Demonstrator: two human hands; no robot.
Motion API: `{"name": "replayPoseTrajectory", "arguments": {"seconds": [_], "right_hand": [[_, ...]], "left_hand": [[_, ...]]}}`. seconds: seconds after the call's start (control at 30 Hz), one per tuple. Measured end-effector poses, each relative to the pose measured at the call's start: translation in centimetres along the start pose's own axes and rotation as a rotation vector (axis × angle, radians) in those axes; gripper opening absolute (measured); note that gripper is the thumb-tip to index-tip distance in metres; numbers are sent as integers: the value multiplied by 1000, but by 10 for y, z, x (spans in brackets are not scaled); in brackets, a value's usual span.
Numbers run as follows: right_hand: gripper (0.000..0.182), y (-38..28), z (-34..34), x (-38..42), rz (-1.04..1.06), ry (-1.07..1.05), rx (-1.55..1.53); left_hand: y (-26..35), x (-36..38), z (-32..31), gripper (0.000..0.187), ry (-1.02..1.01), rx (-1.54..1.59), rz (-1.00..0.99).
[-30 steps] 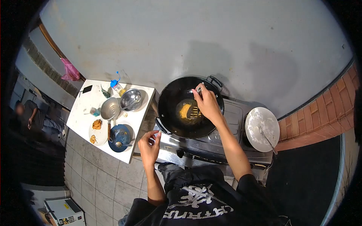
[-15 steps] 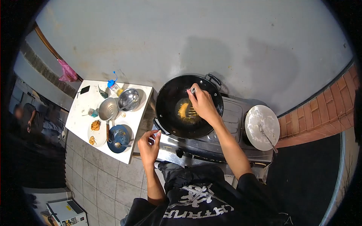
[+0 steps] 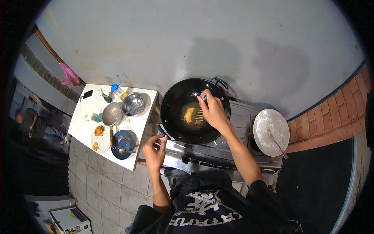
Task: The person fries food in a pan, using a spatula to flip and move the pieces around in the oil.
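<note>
A black wok (image 3: 175,101) sits on the stove, with a golden piece of frying food (image 3: 189,115) in shallow oil at its bottom. My right hand (image 3: 213,112) is closed around the handle of a slotted turner (image 3: 199,116), whose slotted head is down in the oil just right of the food. At the wok's near left side, my left hand (image 3: 155,152) pinches the wok handle (image 3: 166,133) between thumb and fingertips; its other fingers are curled.
Right of the wok, a floury white plate (image 3: 265,121) carries a fork (image 3: 276,143). On the white table (image 3: 83,113) to the left are a saucepan (image 3: 112,114), a metal bowl (image 3: 132,104), a blue plate (image 3: 122,136), fried pieces (image 3: 99,131) and an oil bottle (image 3: 118,91). A person (image 3: 31,121) is far left.
My right hand and the turner have shifted slightly right, away from the food, and the turner's slots show more plainly. My left hand stays at the wok handle.
</note>
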State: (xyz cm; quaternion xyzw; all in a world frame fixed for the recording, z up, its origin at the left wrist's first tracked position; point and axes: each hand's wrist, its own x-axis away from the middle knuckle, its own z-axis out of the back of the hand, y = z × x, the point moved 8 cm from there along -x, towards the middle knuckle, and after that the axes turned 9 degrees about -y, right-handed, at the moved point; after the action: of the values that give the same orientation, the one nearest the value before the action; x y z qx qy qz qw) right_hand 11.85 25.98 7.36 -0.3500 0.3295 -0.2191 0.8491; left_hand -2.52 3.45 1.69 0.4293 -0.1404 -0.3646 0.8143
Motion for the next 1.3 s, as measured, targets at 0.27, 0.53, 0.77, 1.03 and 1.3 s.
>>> {"name": "replayPoseTrajectory", "arguments": {"seconds": [0.27,0.53,0.77,1.03,1.3], "right_hand": [[17,-2,13,-3,-40,-38,10],[18,12,-3,-8,-40,-98,-12],[18,2,2,-10,-18,-96,-22],[14,10,-9,-2,37,-4,-43],[16,-8,34,13,-100,28,-33]], "left_hand": [[1,4,0,20,-7,7,-4],[2,12,2,20,23,-29,23],[-4,20,2,20,28,-31,71],[5,15,-2,21,-4,-62,40],[1,2,-2,22,-46,-41,-28]]}}
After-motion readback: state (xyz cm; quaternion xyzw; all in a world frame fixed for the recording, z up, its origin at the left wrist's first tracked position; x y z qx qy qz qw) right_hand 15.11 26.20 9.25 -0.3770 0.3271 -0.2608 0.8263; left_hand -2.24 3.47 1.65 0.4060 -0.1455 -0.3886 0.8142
